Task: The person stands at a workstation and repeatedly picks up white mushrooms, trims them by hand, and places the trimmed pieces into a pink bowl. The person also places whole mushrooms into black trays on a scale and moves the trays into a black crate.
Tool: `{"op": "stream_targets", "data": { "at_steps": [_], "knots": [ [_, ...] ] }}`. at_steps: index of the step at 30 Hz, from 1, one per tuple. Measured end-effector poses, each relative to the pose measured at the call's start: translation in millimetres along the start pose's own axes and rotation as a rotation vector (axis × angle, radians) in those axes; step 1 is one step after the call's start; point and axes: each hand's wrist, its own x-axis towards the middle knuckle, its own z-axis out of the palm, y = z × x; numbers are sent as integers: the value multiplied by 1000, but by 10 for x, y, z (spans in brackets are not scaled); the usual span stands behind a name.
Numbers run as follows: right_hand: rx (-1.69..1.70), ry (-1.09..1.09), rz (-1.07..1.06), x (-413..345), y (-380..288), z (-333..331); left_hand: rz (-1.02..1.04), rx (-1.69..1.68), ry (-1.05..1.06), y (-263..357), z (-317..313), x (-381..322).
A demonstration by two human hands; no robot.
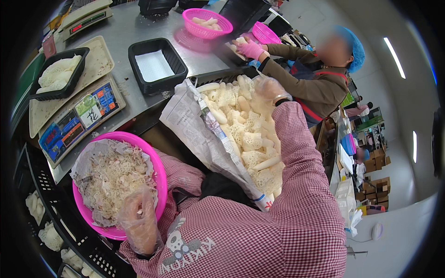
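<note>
My left hand, in a clear plastic glove, is curled over the near rim of a pink basin. A tiny pale piece shows by its fingers; whether they grip it is unclear. Paper lines the basin, under a heap of netted bamboo fungus scraps. My right hand, gloved too, reaches to the far end of a black crate full of pale bamboo fungus with lacy skirts. Its fingers are blurred among the pieces, so their grip cannot be made out. Newspaper lines the crate and folds over its left side.
A black tray with a white liner stands on the metal table. Another tray of fungus sits on a weighing scale. A pink colander stands beyond. Opposite, a co-worker in pink gloves handles fungus.
</note>
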Motion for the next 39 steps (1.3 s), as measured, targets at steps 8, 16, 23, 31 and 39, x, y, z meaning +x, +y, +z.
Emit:
{"op": "stream_targets", "data": {
  "at_steps": [8,16,23,31,39],
  "knots": [
    [761,295,-270,-47,-601,-986,40,6,-49,110,59,50],
    [981,38,-672,-915,-2349,-1693,-108,-299,-9,143,150,221],
    [1279,-483,-997,-1725,-3754,-1464,-268,-494,180,-33,99,325],
    [1664,1,-1002,-1071,-4527,-1636,-520,-899,146,48,-166,175],
    [980,223,-975,-116,-5130,-1291,-490,-708,246,-46,-83,131]
  ]
}}
